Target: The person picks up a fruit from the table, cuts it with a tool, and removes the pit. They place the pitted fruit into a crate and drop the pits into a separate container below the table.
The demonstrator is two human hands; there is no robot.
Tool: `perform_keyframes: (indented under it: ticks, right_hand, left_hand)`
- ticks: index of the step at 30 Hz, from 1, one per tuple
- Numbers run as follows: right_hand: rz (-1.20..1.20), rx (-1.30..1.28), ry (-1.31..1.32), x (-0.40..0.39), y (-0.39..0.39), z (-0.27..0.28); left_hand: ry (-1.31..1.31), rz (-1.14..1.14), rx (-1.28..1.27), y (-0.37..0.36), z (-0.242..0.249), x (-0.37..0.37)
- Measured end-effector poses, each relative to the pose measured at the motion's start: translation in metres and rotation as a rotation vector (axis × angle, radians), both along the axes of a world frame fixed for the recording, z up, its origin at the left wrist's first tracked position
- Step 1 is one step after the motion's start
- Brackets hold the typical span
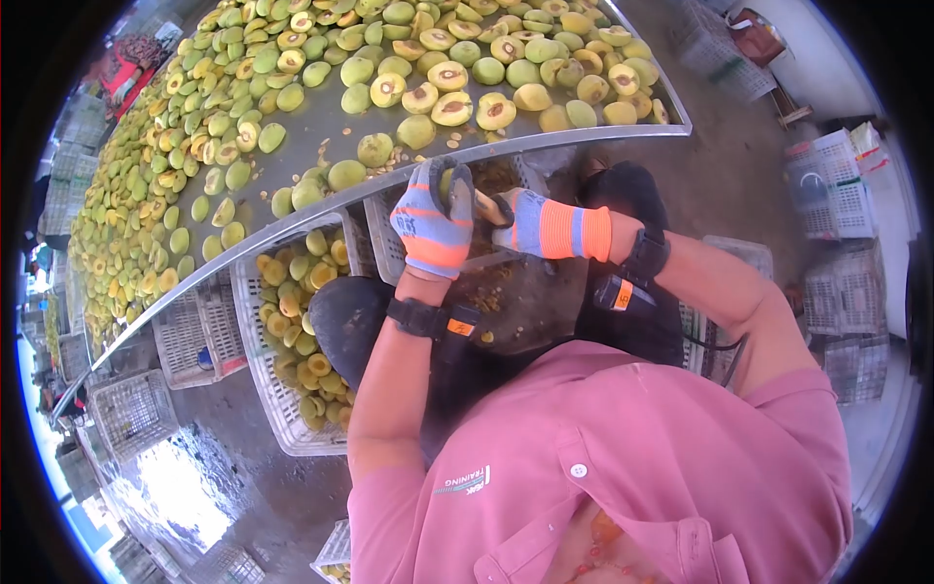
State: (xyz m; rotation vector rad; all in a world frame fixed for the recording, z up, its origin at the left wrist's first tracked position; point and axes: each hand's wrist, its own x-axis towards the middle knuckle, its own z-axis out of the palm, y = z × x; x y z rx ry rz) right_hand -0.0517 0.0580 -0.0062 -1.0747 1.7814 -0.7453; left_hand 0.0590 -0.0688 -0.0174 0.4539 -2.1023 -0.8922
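My left hand (433, 222), in a grey and orange work glove, is closed around a greenish-yellow stone fruit (447, 185) at the table's near edge. Most of that fruit is hidden by the fingers. Just to the right, my right hand (547, 226), gloved alike, grips a short tool with a wooden-looking handle (489, 206). The tool points toward the fruit; its working end cannot be made out. Right beyond my hands, halved and whole stone fruits (450, 108) lie on the metal-edged table (321, 161), several with brown pits showing.
Below the table, at my left knee, stands a white plastic crate (282, 428) of halved fruit. Another crate (384, 238) sits under my hands. More crates (132, 414) stand at left, with others (837, 185) stacked at right. The floor at lower left looks wet.
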Motion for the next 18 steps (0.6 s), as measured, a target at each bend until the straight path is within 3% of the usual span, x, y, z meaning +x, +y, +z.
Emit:
perform_keyframes:
  ticks: [1,4,8,9,11,13,18]
  right_hand:
    - [-0.081,0.011,-0.046,0.003,0.002,0.006]
    - [-0.16,0.032,-0.336,0.001,-0.002,0.03]
    - [-0.087,0.007,-0.754,-0.009,0.0,0.047]
    - [-0.099,0.017,-0.71,-0.01,0.001,0.051]
    - [-0.118,0.041,-0.621,-0.009,0.002,0.059]
    - [-0.162,0.058,-0.424,-0.001,0.002,0.076]
    - [-0.165,-0.221,0.051,0.005,0.002,0.044]
  left_hand:
    - [-0.041,-0.023,0.092,0.0,0.002,0.001]
    - [0.252,-0.134,0.727,0.002,0.01,-0.006]
    - [0.248,-0.137,0.666,-0.009,0.007,-0.006]
    - [0.305,-0.18,0.867,-0.012,0.005,-0.006]
    - [0.211,-0.18,0.591,-0.013,-0.002,-0.004]
    - [0.088,-0.047,-0.172,-0.023,-0.012,0.0]
    - [0.23,-0.147,0.656,-0.011,0.004,0.005]
